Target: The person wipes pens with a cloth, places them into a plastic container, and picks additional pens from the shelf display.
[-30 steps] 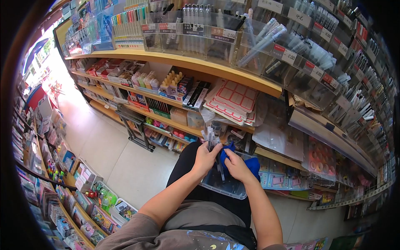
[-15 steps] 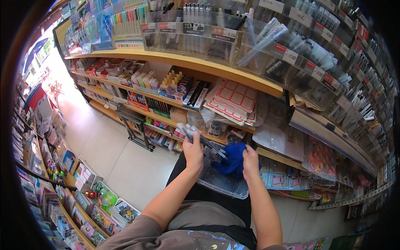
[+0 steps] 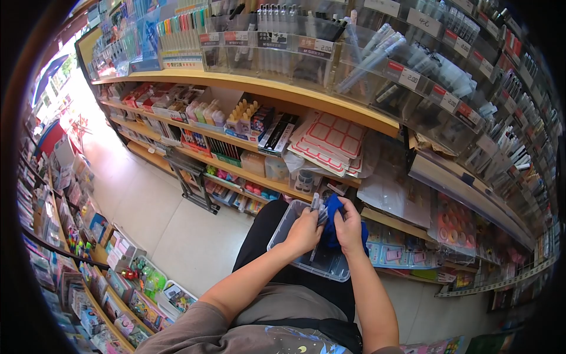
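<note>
Over a clear plastic bin (image 3: 283, 229) on my lap, my left hand (image 3: 303, 233) is closed around a bundle of pens (image 3: 316, 203), their ends sticking up past my fingers. Close beside it, my right hand (image 3: 349, 227) grips a blue cloth (image 3: 332, 207). The cloth is bunched against the pens and hangs down over the bin's right side. Whether the cloth touches the pens is hard to make out. Part of the bin's inside is hidden by my hands.
Wooden shelves (image 3: 236, 79) in front carry clear pen holders (image 3: 295, 44) with price tags. Red-framed label sheets (image 3: 330, 138) lie on a lower shelf. A grey metal stand (image 3: 191, 177) is on the floor (image 3: 153, 218). Racks of goods (image 3: 112, 295) line the left.
My left hand has moved right and down with the pens, close to my right hand. The blue cloth is now gathered up nearer the pens instead of hanging apart.
</note>
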The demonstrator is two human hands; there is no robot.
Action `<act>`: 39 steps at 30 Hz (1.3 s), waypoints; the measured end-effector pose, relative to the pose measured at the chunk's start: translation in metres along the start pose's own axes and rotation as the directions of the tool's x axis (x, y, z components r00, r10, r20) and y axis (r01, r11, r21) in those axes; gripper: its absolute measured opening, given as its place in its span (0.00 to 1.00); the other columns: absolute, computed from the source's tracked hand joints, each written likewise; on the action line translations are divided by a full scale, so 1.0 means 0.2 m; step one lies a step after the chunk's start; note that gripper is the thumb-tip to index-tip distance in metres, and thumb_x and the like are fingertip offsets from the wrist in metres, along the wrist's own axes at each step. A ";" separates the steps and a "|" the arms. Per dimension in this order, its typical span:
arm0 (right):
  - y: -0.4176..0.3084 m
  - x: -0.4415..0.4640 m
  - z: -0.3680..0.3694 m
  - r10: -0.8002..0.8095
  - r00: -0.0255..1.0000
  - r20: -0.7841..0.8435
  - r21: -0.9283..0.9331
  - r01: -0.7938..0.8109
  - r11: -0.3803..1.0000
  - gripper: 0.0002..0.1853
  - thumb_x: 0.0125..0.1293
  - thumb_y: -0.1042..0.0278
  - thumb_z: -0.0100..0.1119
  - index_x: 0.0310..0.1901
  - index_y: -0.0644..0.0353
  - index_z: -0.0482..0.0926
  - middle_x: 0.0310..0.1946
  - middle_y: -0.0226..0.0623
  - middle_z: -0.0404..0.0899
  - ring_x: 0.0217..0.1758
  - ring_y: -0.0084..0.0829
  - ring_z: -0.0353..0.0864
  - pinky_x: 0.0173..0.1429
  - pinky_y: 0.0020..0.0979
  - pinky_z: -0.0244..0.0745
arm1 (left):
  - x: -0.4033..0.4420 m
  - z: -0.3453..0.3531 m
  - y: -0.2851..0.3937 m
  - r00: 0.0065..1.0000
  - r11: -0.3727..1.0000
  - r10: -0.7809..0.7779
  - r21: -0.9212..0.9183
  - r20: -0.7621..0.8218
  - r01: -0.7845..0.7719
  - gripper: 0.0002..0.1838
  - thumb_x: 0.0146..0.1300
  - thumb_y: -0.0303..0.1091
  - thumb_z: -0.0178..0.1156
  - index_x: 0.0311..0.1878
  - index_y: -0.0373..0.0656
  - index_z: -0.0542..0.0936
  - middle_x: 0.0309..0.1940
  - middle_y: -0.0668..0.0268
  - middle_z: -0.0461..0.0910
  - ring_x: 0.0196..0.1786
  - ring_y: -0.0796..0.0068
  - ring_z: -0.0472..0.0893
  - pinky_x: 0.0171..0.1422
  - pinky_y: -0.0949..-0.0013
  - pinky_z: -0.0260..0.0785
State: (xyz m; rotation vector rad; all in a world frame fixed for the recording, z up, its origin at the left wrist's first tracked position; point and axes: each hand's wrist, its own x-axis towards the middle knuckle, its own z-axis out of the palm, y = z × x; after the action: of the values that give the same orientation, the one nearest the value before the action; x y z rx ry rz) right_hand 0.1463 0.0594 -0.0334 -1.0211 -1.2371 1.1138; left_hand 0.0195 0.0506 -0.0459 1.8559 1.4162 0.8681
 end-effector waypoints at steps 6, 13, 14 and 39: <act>0.02 0.00 0.00 -0.036 0.998 -0.055 -0.175 0.026 0.984 0.12 0.64 0.72 0.44 0.47 0.65 0.70 0.36 0.32 0.74 0.39 0.20 0.70 0.47 0.21 0.65 | -0.01 0.00 0.02 0.998 0.995 -0.016 0.096 0.055 0.010 0.11 0.55 0.30 0.55 0.37 0.33 0.69 0.39 0.43 0.68 0.40 0.40 0.73 0.46 0.52 0.67; 0.06 0.04 -0.04 0.125 0.988 -0.087 0.243 -0.101 0.965 0.13 0.66 0.69 0.38 0.46 0.64 0.72 0.38 0.33 0.77 0.39 0.23 0.76 0.47 0.23 0.70 | -0.01 -0.01 0.03 0.992 0.999 0.027 0.039 0.120 -0.032 0.12 0.55 0.30 0.56 0.38 0.32 0.69 0.38 0.43 0.68 0.41 0.41 0.73 0.46 0.52 0.66; 0.06 0.04 -0.05 0.164 0.984 -0.070 0.348 -0.130 0.928 0.14 0.66 0.69 0.37 0.46 0.63 0.72 0.38 0.33 0.78 0.39 0.23 0.77 0.46 0.25 0.72 | -0.01 -0.01 0.03 0.991 0.999 0.038 0.030 0.124 -0.042 0.12 0.55 0.31 0.56 0.38 0.32 0.69 0.39 0.43 0.68 0.41 0.42 0.73 0.46 0.52 0.66; 0.03 0.01 -0.02 0.165 0.976 0.144 0.167 -0.188 0.968 0.11 0.64 0.74 0.48 0.48 0.63 0.72 0.40 0.28 0.75 0.42 0.17 0.71 0.48 0.20 0.65 | 0.00 -0.01 -0.03 0.999 0.999 -0.014 -0.042 0.042 0.016 0.13 0.53 0.29 0.56 0.40 0.32 0.70 0.39 0.43 0.70 0.43 0.41 0.72 0.48 0.54 0.66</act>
State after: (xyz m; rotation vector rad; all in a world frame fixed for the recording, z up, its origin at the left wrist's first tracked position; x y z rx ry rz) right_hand 0.1494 0.0616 -0.0391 -0.9476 -1.1386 1.4234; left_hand 0.0147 0.0525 -0.0489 1.8194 1.3748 0.8406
